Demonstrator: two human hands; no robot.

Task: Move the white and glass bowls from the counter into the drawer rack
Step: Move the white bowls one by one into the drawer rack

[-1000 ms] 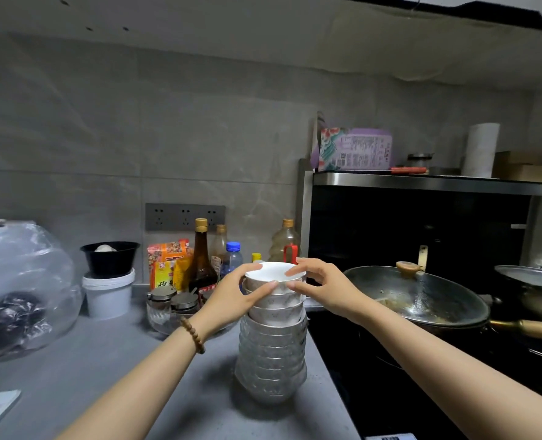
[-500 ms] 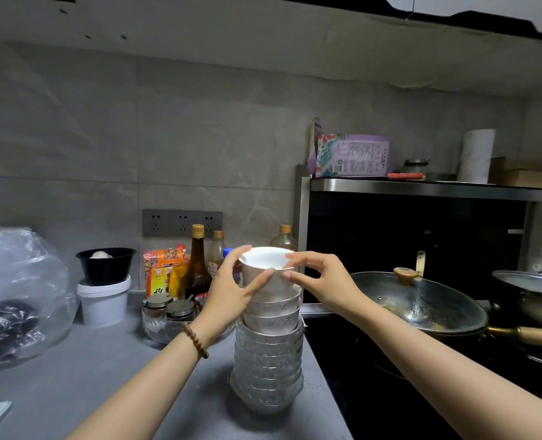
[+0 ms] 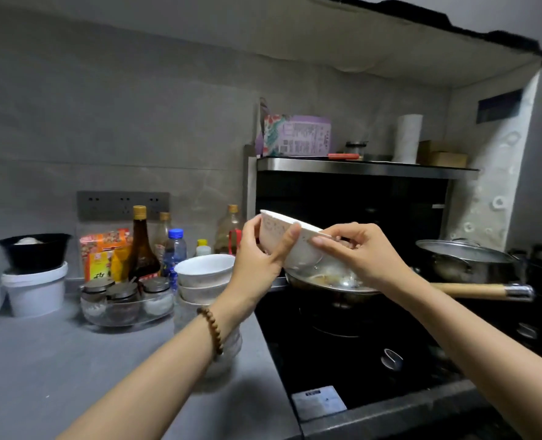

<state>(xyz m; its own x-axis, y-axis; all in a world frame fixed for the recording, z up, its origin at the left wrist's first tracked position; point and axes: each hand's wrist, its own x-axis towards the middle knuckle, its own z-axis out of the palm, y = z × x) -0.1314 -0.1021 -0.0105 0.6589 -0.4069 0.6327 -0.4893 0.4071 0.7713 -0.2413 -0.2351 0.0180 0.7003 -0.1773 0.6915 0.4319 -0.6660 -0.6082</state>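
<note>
White bowl [image 3: 290, 246], 1 of the task's bowls, is held in the air and tilted, just above the left rim of a wok [image 3: 327, 281] on the dark stove [image 3: 342, 354]. The left hand [image 3: 260, 258] grips it with the thumb across its near side and the fingers round its left edge. The right hand [image 3: 361, 252] pinches its right rim with curled fingers. A beaded bracelet [image 3: 214, 331] circles the left wrist. Just left of that hand, the stack of bowls [image 3: 204, 274] stands on the grey counter [image 3: 41, 360], white ones on top, its lower part partly hidden by the forearm. Further left are spice jars [image 3: 127, 296], a dark bottle [image 3: 141, 246] and a white tub [image 3: 34, 290]. A lidded pot [image 3: 463, 258] sits at the far right.
</note>
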